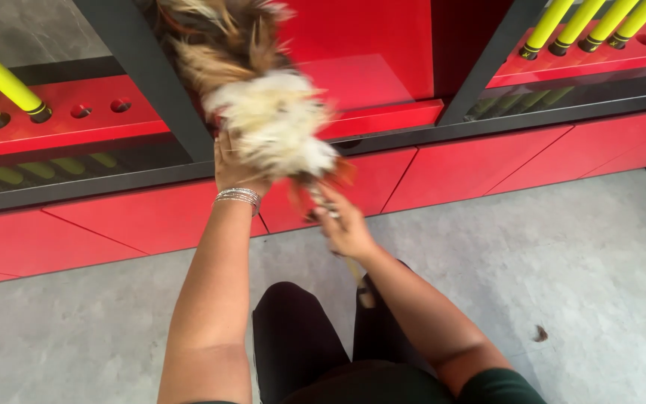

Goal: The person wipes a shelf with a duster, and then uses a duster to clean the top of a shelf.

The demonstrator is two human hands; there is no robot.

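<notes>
Head view looks down on a feather duster (263, 105) held up against the front edge of a red shelf unit (383, 120); its long axis runs from the handle, low and near the body, up and away to the left; the right hand (345, 228) is clenched round the thin handle; the left hand (233, 168), nearer the head, presses into the feathers, its fingers hidden, so I cannot tell its grip; the plumes are brown above, cream-white below, blurred.
</notes>
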